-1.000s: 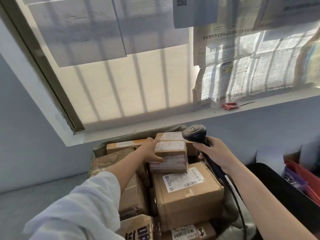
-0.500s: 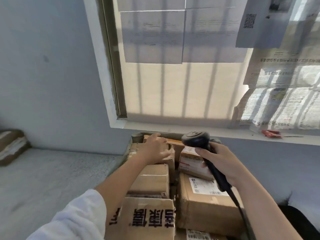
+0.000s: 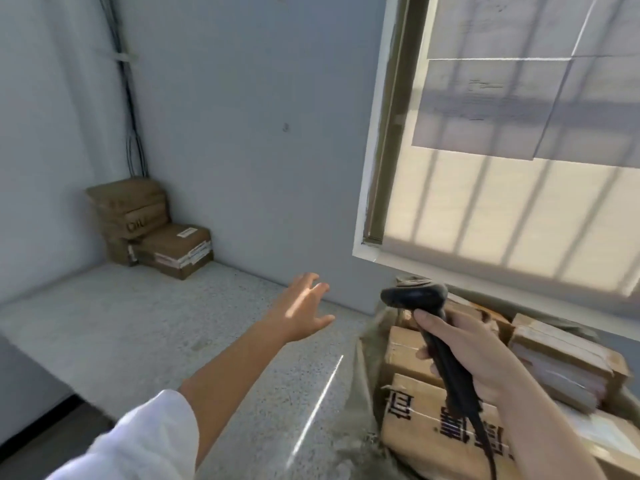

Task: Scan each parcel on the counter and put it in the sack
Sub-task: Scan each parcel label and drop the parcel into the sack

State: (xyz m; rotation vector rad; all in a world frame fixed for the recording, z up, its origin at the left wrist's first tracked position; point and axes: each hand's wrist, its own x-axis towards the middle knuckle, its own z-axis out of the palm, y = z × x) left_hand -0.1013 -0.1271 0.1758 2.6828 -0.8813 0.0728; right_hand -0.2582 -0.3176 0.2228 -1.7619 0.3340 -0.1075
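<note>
My left hand [image 3: 300,310] hovers above the grey speckled counter [image 3: 145,323] with its fingers spread and nothing in it. It points toward a small stack of brown cardboard parcels [image 3: 149,225] in the far left corner, well short of them. My right hand [image 3: 464,344] grips the black barcode scanner [image 3: 415,295] by its handle, its head turned left. Under that hand stands the olive sack [image 3: 362,382], packed with several brown boxes [image 3: 440,424], one printed with large black characters.
A barred window [image 3: 519,216] with papers stuck on it rises above the sack. The scanner's cable [image 3: 490,455] trails down to the lower right. Dark wires [image 3: 128,98] run down the wall corner behind the parcels. The counter's front edge [image 3: 52,400] drops to a dark floor at lower left.
My head has turned left, bringing the corner parcels into view. My left hand has left the boxes in the sack and swung left over the counter, now empty. The scanner stays in my right hand.
</note>
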